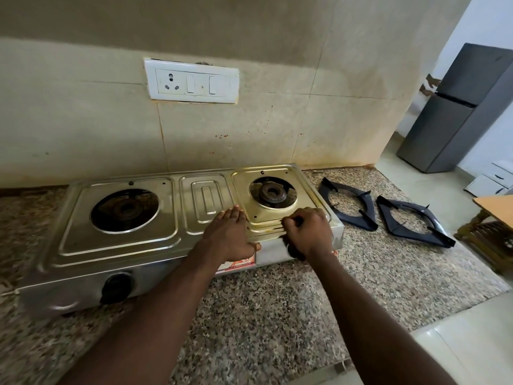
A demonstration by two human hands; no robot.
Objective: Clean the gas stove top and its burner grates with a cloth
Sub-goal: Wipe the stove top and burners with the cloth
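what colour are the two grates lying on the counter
Black; the head view shows both grates on the speckled counter beside the stove.

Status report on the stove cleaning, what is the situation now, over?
Left hand flat on stove top, centre front. Right hand curled at front rim by right burner, contents hidden. Both grates off, on counter to the right.
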